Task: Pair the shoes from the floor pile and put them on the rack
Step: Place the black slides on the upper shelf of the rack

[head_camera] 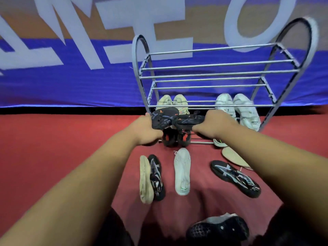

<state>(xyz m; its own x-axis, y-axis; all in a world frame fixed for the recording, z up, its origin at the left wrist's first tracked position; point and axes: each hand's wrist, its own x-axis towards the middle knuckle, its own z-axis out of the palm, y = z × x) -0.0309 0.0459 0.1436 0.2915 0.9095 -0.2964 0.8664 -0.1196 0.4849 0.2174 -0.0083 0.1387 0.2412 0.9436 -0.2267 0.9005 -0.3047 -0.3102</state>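
My left hand (144, 132) grips a black shoe with grey and orange marks (163, 118). My right hand (213, 125) grips its black partner (188, 120). Both shoes are held side by side at the front of the grey metal rack (204, 77), just above its bottom shelf. On that shelf sit a cream pair (173, 102) at the back left, a white pair (237, 109) at the right, and a black pair with orange lining (175, 138) below the held shoes. On the red floor lie a black patterned shoe on its side (156, 176), a white shoe (182, 171) and another black patterned shoe (234, 177).
A beige sole (232, 157) and a white shoe with a green mark (219, 142) lie partly under my right forearm. A black perforated shoe (218, 229) sits near my knees. A blue and orange banner (71, 77) covers the wall behind the rack. The two upper shelves hold nothing.
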